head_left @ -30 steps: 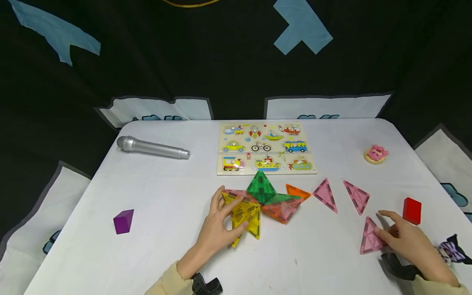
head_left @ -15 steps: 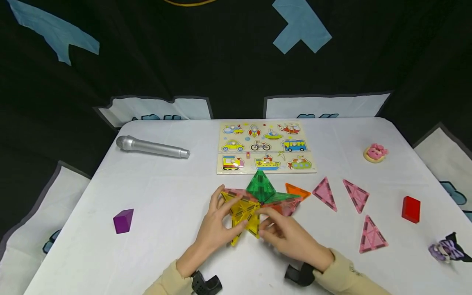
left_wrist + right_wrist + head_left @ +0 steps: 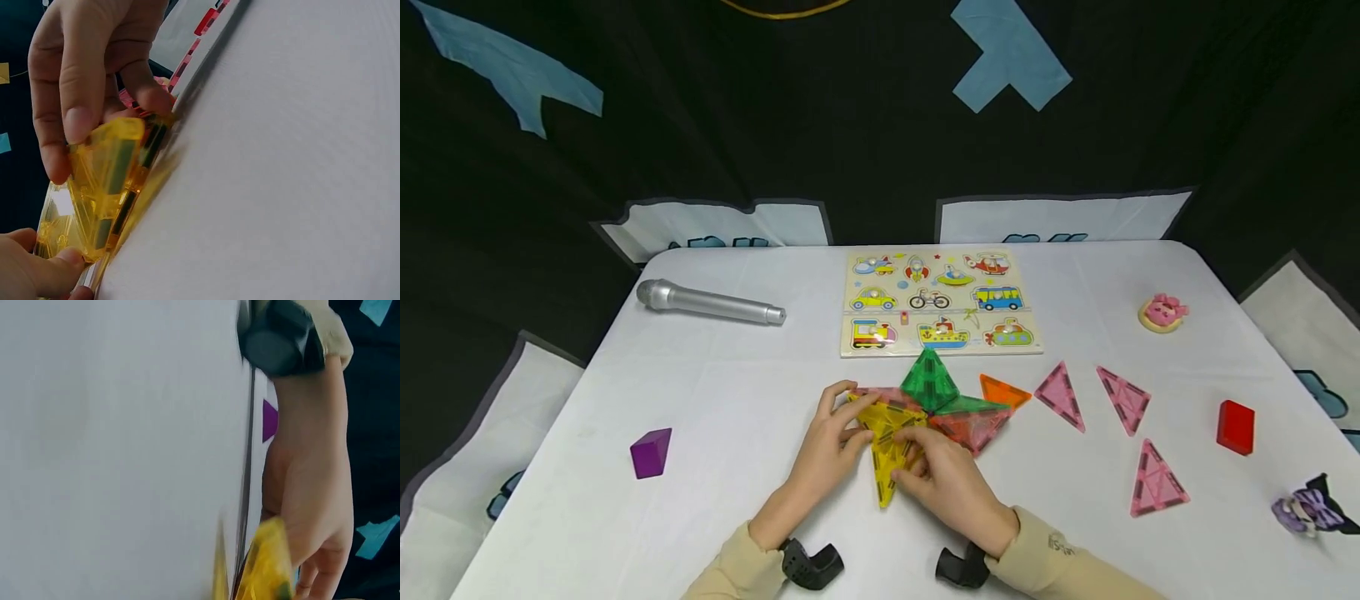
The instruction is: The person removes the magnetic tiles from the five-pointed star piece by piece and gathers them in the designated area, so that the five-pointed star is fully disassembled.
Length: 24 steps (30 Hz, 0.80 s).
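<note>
White tabletop [image 3: 730, 475] has a vehicle puzzle board [image 3: 942, 310] lying flat toward the back, and just in front of that sits a star-ish build [image 3: 936, 405] of see-through triangle tiles in green, pink, reddish and yellow. Both hands are on its near left part: left hand [image 3: 820, 458] has its grip narrowed to a pinch on the left side of the yellow tiles [image 3: 883, 468], right hand [image 3: 951, 479] has thumb and fingers nearly closed on their right side. My read is the step here is folding those yellow tiles up into a peak like the green one, so the next move calls for bringing the edges flush without nudging the neighbours. Three loose pink tiles [image 3: 1123, 402] lie off to the right, maybe spares for later, with a little red block [image 3: 1236, 427] further right
</note>
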Tool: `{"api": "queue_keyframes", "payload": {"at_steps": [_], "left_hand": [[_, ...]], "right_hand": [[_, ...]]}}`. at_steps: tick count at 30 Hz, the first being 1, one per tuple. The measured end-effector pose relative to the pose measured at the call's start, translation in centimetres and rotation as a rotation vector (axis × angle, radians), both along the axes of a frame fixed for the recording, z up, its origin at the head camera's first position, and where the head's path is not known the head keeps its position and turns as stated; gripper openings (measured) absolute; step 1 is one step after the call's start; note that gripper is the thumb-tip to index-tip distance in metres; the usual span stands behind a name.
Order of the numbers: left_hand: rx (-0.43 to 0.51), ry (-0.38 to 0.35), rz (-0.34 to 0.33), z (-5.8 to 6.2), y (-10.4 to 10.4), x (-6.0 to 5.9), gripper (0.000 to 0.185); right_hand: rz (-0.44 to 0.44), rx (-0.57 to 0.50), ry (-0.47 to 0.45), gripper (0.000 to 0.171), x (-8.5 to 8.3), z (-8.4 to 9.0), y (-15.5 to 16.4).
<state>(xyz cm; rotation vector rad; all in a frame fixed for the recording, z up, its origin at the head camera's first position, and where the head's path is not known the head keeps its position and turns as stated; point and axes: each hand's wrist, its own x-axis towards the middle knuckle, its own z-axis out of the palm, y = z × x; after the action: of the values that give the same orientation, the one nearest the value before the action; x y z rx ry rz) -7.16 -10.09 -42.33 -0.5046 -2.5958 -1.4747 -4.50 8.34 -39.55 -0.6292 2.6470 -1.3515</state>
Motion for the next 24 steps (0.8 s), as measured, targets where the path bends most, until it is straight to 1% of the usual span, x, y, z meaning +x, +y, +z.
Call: {"api": "queue_keyframes", "payload": {"at_steps": [3, 6, 10, 14, 17, 19, 20, 22, 24], "left_hand": [[0.014, -0.012, 0.022, -0.1, 0.0, 0.0, 0.047], [0.021, -0.002, 0.023, -0.2, 0.0, -0.1, 0.047], [0.027, 0.021, 0.014, -0.3, 0.0, -0.2, 0.048], [0.042, 0.006, 0.012, -0.4, -0.1, -0.2, 0.049], [0.047, -0.009, 0.022, -0.5, -0.1, -0.1, 0.05], [0.05, -0.015, 0.029, -0.5, -0.1, -0.1, 0.05], [0.051, -0.02, 0.031, -0.5, -0.1, 0.0, 0.05], [0.06, -0.036, 0.03, -0.5, 0.0, -0.1, 0.049], [0.083, -0.064, 0.032, -0.4, 0.0, -0.1, 0.049]], "right_hand": [[-0.014, 0.006, -0.007, 0.033, 0.3, -0.1, -0.1], [-0.015, 0.003, 0.009, 0.033, 0.5, -0.1, -0.2], [0.022, -0.02, 0.016, 0.035, 1.0, -0.1, -0.2], [0.082, -0.114, -0.005, 0.035, 1.5, 0.5, 1.0], [0.109, -0.207, 0.017, 0.038, 1.5, 1.4, 3.7], [0.088, -0.224, 0.056, 0.039, 1.4, 2.0, 6.3], [0.066, -0.217, 0.071, 0.039, 1.4, 2.2, 7.8], [0.001, -0.163, 0.09, 0.037, 1.5, 2.5, 10.8], [-0.059, -0.095, 0.061, 0.033, 1.6, 2.5, 13.5]]}}
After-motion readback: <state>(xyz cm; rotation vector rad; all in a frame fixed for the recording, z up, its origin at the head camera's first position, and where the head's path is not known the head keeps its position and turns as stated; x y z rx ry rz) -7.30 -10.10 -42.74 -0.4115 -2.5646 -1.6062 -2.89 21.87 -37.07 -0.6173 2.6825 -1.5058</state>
